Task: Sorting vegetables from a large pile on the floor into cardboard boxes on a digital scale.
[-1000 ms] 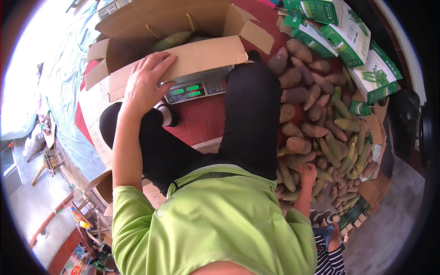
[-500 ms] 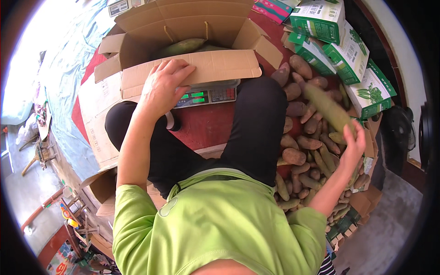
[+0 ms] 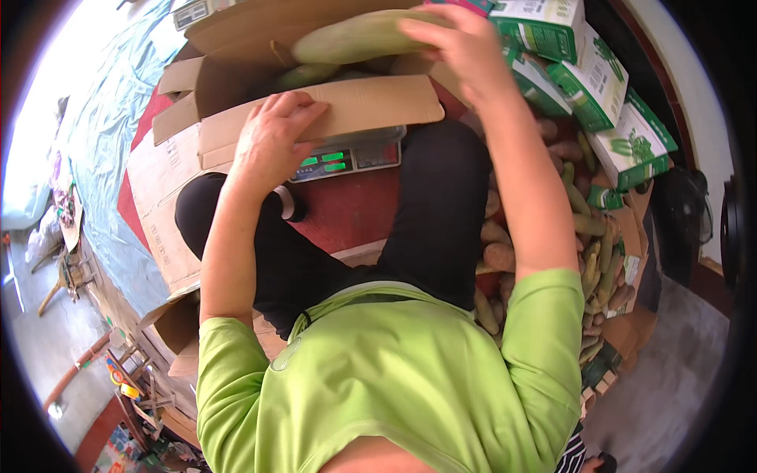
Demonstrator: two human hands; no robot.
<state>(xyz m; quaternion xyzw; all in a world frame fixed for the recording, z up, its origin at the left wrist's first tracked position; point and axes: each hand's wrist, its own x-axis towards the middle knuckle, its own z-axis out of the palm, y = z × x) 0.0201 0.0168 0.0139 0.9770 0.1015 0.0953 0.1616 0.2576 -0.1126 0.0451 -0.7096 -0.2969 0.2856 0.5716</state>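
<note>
My right hand [image 3: 465, 51] is closed round one end of a long green radish-like vegetable [image 3: 347, 38]. It holds the vegetable lengthwise above an open cardboard box [image 3: 229, 39], slightly blurred. Inside the box lies another green vegetable [image 3: 307, 76], partly hidden by the front flap [image 3: 378, 109]. My left hand [image 3: 272, 138] has its fingers bent over that flap, with the thumb close to the flap's lower edge. Under the box shows a digital scale [image 3: 347, 162] with lit green displays.
To the right, brown tubers [image 3: 498, 256] and green vegetables [image 3: 587, 225] lie piled beside my leg. Green-and-white printed cartons [image 3: 587, 87] stand behind the pile. A blue sheet [image 3: 118, 158] spreads at the left. A flattened cardboard piece [image 3: 162, 205] lies beside my left knee.
My right hand has carried the green vegetable from over the pile at the right to above the box. My left hand stays on the flap.
</note>
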